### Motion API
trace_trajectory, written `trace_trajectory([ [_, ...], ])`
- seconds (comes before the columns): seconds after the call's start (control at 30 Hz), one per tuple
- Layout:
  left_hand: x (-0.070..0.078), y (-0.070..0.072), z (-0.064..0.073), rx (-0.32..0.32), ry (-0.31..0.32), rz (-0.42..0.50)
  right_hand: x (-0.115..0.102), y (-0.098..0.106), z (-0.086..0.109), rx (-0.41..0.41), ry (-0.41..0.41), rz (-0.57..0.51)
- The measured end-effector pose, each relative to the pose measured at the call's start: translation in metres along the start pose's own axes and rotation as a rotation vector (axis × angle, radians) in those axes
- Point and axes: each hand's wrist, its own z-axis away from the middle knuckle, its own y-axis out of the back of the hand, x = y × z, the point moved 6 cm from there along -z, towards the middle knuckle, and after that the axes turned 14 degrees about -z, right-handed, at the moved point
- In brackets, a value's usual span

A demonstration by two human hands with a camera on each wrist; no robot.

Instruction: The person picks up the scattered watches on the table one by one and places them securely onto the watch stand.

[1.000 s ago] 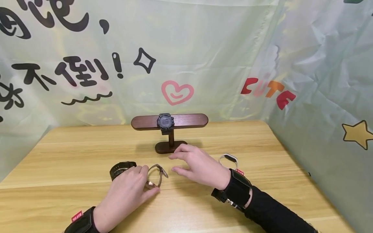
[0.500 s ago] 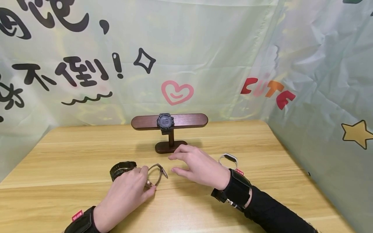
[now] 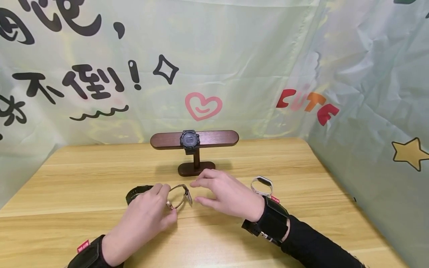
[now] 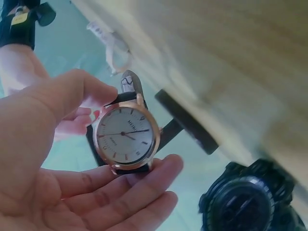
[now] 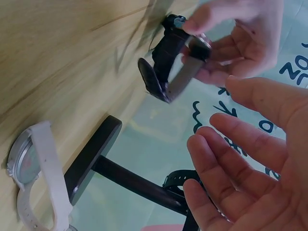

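Note:
My left hand [image 3: 145, 214] pinches a wristwatch [image 4: 126, 137] by its case, thumb on one side and fingers on the other. That watch has a rose-gold case, a white dial and a dark strap fastened into a loop. In the head view the fingers hide most of the case, while the strap loop points right. My right hand [image 3: 228, 193] hovers just right of the loop, fingers spread and relaxed, holding nothing. A bulky black watch [image 3: 134, 193] lies on the table behind my left hand, partly covered by it.
Behind the hands stands a dark wooden T-shaped watch stand [image 3: 218, 138] with a black digital watch [image 3: 189, 139] around its bar. To the right, a white-strapped watch [image 3: 254, 186] rests on the wooden table [image 3: 288, 163]. Printed cloth hangs behind and at the right.
The rose-gold watch has tilted and risen a little in my left hand, its strap loop turning. My left thumb has shifted left along the case. My right hand has barely moved.

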Motion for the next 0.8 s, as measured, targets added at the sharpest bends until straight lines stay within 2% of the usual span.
trace_trajectory([
  [0.2, -0.005, 0.011, -0.007, 0.01, 0.007, 0.057, -0.006, 0.0, 0.001, 0.01, 0.028, -0.003],
  [0.4, -0.007, 0.022, -0.012, 0.076, -0.025, 0.082, -0.01, 0.002, 0.001, 0.043, 0.05, -0.041],
  [0.53, -0.008, 0.028, -0.016, 0.095, -0.038, 0.113, -0.011, 0.001, 0.001, 0.056, 0.053, -0.059],
  [0.8, 0.0, 0.043, -0.025, 0.126, -0.075, 0.176, -0.011, 0.001, 0.001, 0.078, 0.054, -0.089],
])
